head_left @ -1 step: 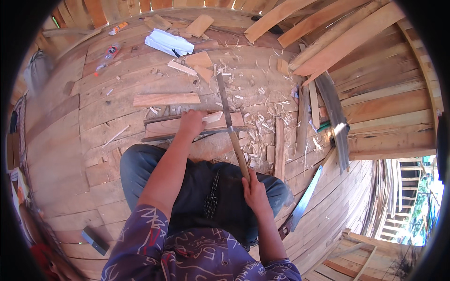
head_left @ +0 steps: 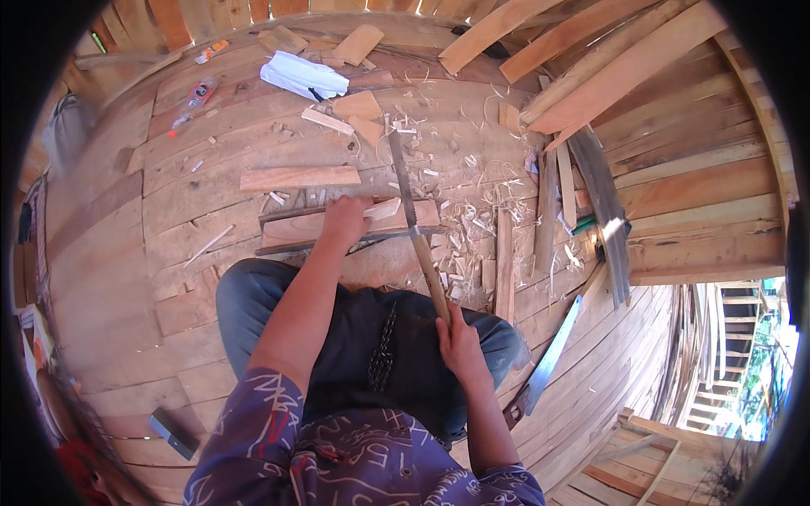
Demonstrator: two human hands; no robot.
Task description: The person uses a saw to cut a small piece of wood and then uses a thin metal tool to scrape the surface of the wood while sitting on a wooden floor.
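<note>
My left hand (head_left: 346, 221) is closed around a short pale wood piece (head_left: 385, 209), its whittled end poking out past the fingers. The piece rests over a reddish board (head_left: 291, 229) lying crosswise in front of my folded legs. In my right hand (head_left: 460, 341) is the long wooden handle of a narrow-bladed knife (head_left: 404, 181). Its dark blade points away from me, crossing just right of the wood piece's tip; whether they touch I cannot tell. Pale shavings (head_left: 477, 215) and chips are scattered to the right of the board.
A handsaw (head_left: 550, 354) lies by my right knee. Beyond the board are a loose plank (head_left: 299, 178), wood offcuts (head_left: 359, 105) and a white bundle (head_left: 304, 76). A plastic bottle (head_left: 200, 93) lies far left, a dark block-like tool (head_left: 173, 434) near left. Long planks (head_left: 624, 76) lean at far right.
</note>
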